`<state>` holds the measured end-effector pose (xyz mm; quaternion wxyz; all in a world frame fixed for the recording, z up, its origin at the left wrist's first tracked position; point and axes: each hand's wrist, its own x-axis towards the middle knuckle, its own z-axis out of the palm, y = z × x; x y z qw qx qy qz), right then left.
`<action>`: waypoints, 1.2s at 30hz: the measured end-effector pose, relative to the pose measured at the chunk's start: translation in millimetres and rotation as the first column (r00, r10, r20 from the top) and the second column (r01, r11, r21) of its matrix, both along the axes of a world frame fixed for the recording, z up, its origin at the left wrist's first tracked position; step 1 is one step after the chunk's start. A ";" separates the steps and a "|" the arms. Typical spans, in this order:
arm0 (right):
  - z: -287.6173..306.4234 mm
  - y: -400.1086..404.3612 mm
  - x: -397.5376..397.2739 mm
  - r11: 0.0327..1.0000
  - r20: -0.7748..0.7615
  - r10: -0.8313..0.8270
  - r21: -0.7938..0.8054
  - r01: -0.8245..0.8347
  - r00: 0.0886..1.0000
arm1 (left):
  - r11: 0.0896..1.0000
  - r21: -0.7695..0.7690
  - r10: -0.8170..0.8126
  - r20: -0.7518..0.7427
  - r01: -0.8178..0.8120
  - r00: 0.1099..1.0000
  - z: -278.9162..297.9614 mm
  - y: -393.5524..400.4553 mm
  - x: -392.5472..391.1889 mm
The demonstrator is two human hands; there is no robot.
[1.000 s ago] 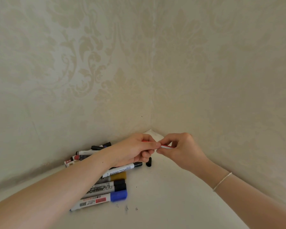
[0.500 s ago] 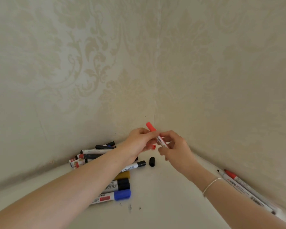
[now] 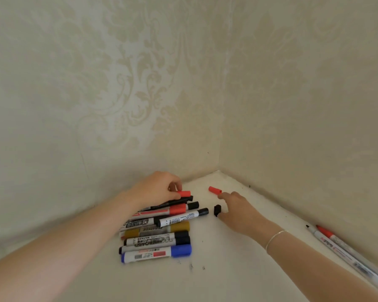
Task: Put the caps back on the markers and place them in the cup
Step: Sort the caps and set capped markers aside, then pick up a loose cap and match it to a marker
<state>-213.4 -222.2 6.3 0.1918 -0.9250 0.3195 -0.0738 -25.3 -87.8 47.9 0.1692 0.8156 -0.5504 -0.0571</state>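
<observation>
My left hand point(image 3: 159, 188) pinches a red-capped marker point(image 3: 184, 193) and holds it low over the top of a pile of markers point(image 3: 159, 227) on the white tabletop. To the right, my right hand point(image 3: 238, 211) reaches toward the corner and holds nothing. Its index fingertip touches a loose red cap point(image 3: 215, 190), and its thumb sits beside a loose black cap point(image 3: 217, 210). The pile includes a blue-capped marker point(image 3: 157, 255), black-capped ones and a yellow one. No cup is in view.
Two thin markers point(image 3: 347, 256), one with a red tip, lie along the right wall. Patterned walls meet in a corner point(image 3: 219, 171) just behind the hands. Small ink specks point(image 3: 191, 267) mark the tabletop in front of the pile.
My hands have parted. The left carried the red-capped marker down to the pile. The right let go and reached to the loose red and black caps.
</observation>
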 end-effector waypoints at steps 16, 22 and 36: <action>-4.7 4.0 17.6 0.976 0.240 -0.124 0.205 0.075 0.963 | 0.998 0.020 -0.057 -0.039 0.057 0.998 -17.0 -0.1 9.8; 3.9 -2.1 0.6 0.917 0.391 -0.206 0.398 0.037 0.897 | 0.994 -0.094 -0.049 0.042 0.053 0.998 -13.8 -10.4 -4.4; 24.8 -40.9 -96.5 0.883 0.515 -0.431 0.409 0.229 0.741 | 0.962 -0.026 -0.272 -0.095 0.271 0.958 -26.1 -106.9 -147.9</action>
